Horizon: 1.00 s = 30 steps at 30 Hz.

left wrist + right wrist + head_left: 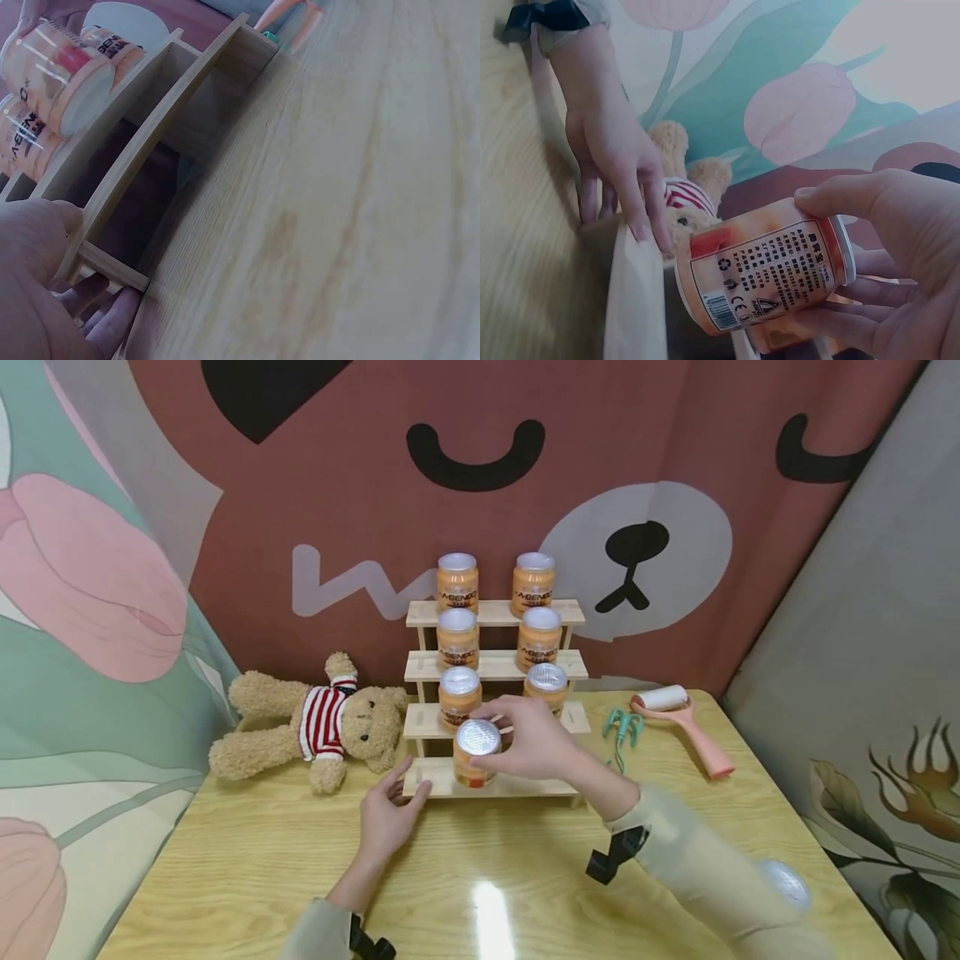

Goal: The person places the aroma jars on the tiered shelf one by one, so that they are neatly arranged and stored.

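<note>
While I watch from the head view, my right hand (528, 743) has its fingers curled round an orange jar (475, 753) with a silver lid, just above the lowest step of the wooden rack (495, 787). My left hand (390, 814) rests on that step's left end, fingers relaxed. A teddy bear (315, 727) lies left of the rack on the tabletop (247, 868).

In the left wrist view, my fingers (97, 315) touch the rack's end post (112, 266).

In the right wrist view, the jar (769, 262) lies tilted in my grip.
</note>
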Available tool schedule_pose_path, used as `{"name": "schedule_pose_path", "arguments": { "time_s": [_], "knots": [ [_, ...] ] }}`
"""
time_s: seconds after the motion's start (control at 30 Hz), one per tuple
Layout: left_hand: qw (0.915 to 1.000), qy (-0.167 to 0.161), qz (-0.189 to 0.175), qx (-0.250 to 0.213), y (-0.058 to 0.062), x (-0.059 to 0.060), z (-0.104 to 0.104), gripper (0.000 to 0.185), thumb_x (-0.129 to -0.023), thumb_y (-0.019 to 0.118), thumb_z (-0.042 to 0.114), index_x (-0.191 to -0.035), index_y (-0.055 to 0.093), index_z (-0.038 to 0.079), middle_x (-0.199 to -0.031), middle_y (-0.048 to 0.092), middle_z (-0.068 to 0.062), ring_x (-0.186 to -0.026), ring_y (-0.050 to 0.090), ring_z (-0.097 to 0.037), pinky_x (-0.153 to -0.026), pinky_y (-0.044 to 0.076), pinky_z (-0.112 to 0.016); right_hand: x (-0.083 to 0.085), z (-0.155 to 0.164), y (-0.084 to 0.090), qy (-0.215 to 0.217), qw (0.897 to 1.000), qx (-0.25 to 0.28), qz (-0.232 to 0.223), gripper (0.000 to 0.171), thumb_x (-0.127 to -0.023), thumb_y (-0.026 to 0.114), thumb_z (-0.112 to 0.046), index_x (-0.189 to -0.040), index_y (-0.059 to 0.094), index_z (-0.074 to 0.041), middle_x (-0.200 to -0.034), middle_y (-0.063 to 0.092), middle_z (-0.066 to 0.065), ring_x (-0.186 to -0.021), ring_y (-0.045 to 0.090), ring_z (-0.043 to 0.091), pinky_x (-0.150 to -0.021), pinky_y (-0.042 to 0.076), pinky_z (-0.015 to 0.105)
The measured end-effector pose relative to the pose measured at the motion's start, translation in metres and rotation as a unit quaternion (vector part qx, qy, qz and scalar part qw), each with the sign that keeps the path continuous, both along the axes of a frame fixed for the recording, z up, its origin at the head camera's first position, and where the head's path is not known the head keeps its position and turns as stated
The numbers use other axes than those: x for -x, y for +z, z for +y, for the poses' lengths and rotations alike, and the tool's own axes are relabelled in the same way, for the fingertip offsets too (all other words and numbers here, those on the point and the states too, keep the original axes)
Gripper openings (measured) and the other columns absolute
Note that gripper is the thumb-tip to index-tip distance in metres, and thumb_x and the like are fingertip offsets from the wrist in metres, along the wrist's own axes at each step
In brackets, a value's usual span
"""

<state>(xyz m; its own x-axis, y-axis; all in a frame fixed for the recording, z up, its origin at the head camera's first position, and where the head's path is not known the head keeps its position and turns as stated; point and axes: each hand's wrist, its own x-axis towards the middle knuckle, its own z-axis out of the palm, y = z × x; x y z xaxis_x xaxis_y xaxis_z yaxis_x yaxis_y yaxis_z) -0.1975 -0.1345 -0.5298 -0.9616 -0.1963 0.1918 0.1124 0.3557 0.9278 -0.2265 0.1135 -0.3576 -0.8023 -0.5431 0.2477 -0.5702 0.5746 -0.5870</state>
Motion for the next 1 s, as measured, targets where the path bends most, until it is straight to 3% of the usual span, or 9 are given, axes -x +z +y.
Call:
{"name": "schedule_pose_path", "arguments": {
  "time_s": [0.17,0.37,0.57,0.8,1.0],
  "knots": [
    [1.0000,0.001,-0.002,-0.002,-0.001,0.000,0.000,0.056,-0.093,0.085,0.020,-0.145,0.067,0.009,-0.149,0.065,-0.017,-0.113,0.074,-0.033,-0.084,0.063,-0.021,-0.002,-0.007,-0.010,-0.007,1.000,-0.008,0.020,0.053,-0.081,0.095,-0.028,-0.127,0.075,-0.008,-0.123,0.077,0.006,-0.103,0.076,0.020,-0.083,0.066,0.026],
    [0.9999,0.003,0.010,-0.003,-0.001,0.001,0.000,0.055,-0.093,0.085,0.018,-0.144,0.067,0.008,-0.146,0.067,-0.018,-0.110,0.076,-0.034,-0.083,0.065,-0.023,-0.002,-0.012,-0.020,-0.012,0.999,-0.006,0.048,0.053,-0.081,0.094,-0.029,-0.126,0.075,-0.008,-0.120,0.077,0.006,-0.101,0.074,0.019,-0.086,0.067,0.041],
    [0.9999,-0.002,0.010,-0.004,0.000,0.001,0.001,0.055,-0.093,0.086,0.018,-0.144,0.068,0.008,-0.146,0.067,-0.019,-0.109,0.076,-0.034,-0.084,0.066,-0.027,-0.003,-0.015,-0.028,-0.025,0.998,-0.006,0.051,0.054,-0.078,0.096,-0.030,-0.123,0.076,-0.007,-0.116,0.076,0.004,-0.091,0.072,0.013,-0.079,0.065,0.032],
    [1.0000,0.000,0.006,0.000,0.001,0.001,0.001,0.055,-0.093,0.086,0.019,-0.144,0.068,0.010,-0.145,0.067,-0.019,-0.110,0.076,-0.034,-0.084,0.066,-0.029,-0.002,-0.017,-0.036,-0.026,0.999,0.008,0.043,0.051,-0.080,0.095,-0.026,-0.122,0.076,-0.007,-0.114,0.078,0.006,-0.090,0.075,0.016,-0.079,0.068,0.039],
    [1.0000,0.001,0.007,-0.002,0.001,0.000,0.002,0.055,-0.093,0.085,0.018,-0.144,0.067,0.006,-0.145,0.067,-0.020,-0.109,0.077,-0.034,-0.083,0.065,-0.025,-0.002,-0.019,-0.041,-0.030,0.999,0.015,0.042,0.051,-0.078,0.097,-0.026,-0.121,0.076,-0.007,-0.112,0.079,0.006,-0.090,0.075,0.014,-0.078,0.067,0.034]
  ]
}}
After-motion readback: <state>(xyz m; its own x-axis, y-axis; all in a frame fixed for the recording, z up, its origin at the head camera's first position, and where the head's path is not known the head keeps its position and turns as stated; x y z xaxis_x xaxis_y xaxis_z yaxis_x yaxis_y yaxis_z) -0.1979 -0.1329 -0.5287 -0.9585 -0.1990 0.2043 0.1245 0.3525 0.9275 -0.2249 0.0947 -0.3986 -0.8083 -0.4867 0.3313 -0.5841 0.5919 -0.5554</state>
